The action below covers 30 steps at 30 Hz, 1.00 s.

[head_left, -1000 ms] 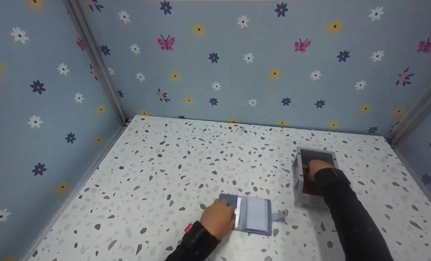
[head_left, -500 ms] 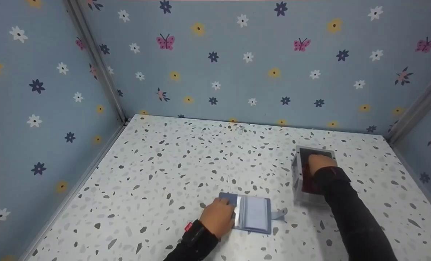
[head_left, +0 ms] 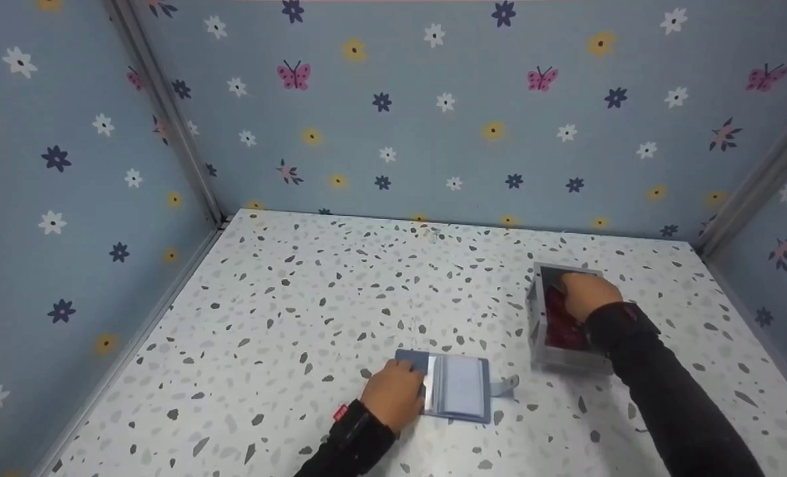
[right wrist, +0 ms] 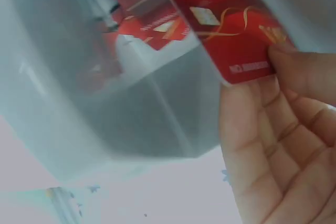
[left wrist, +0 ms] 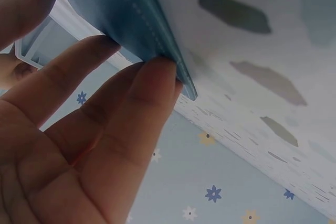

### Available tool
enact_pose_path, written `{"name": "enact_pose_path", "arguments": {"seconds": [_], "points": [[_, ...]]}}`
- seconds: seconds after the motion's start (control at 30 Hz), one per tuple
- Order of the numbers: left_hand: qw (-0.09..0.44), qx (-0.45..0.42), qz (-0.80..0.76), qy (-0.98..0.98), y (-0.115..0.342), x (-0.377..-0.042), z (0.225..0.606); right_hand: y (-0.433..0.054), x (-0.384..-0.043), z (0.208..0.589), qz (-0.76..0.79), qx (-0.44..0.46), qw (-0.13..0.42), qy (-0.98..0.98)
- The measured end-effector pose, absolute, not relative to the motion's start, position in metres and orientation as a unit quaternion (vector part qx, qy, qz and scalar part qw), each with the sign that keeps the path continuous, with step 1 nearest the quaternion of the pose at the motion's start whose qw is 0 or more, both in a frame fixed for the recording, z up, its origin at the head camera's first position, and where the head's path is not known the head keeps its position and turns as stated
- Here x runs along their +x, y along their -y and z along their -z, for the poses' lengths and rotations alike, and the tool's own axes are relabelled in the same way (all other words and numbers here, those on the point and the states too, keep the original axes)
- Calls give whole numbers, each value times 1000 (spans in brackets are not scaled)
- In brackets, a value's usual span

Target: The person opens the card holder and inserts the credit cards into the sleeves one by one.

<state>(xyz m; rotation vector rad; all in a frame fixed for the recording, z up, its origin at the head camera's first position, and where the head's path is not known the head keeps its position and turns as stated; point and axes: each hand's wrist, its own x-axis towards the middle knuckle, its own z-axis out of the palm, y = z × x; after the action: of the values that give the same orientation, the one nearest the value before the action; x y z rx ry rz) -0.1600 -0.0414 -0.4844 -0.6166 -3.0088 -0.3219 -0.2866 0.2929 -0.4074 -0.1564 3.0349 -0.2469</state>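
A blue card wallet (head_left: 463,387) lies spread on the table, with clear sleeves showing and a snap strap (head_left: 505,386) sticking out to the right. My left hand (head_left: 391,397) holds its left cover; in the left wrist view, fingertips and thumb are at the edges of the stitched blue cover (left wrist: 113,11). My right hand (head_left: 589,295) is over the open grey box (head_left: 569,361) at the right. Between its thumb and fingers it pinches a red card (right wrist: 226,35) with a gold ribbon pattern. More red cards (right wrist: 157,27) lie inside the box.
A white speckled table (head_left: 340,285) spreads around the wallet and box. Flower-patterned blue panels (head_left: 420,119) rise at the back and both sides. The box stands near the right side of the table.
My right hand has risen a little out of the box and shifted slightly right, uncovering more red inside. My left hand stays on the wallet. The head view has shifted slightly.
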Motion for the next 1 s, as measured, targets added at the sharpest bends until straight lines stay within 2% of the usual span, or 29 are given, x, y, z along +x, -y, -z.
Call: {"name": "enact_pose_path", "arguments": {"seconds": [0.27, 0.43, 0.63, 1.0], "points": [[21, -200, 104, 974, 42, -160, 483, -293, -269, 378, 160, -49, -11, -986], [21, -201, 103, 974, 41, -160, 484, -285, -255, 374, 244, -52, -42, -968], [12, -198, 108, 974, 41, -159, 482, -267, -238, 394, 337, -68, -46, -938], [10, -198, 111, 974, 41, -160, 480, -231, -210, 436, 465, -67, -23, -882]]}}
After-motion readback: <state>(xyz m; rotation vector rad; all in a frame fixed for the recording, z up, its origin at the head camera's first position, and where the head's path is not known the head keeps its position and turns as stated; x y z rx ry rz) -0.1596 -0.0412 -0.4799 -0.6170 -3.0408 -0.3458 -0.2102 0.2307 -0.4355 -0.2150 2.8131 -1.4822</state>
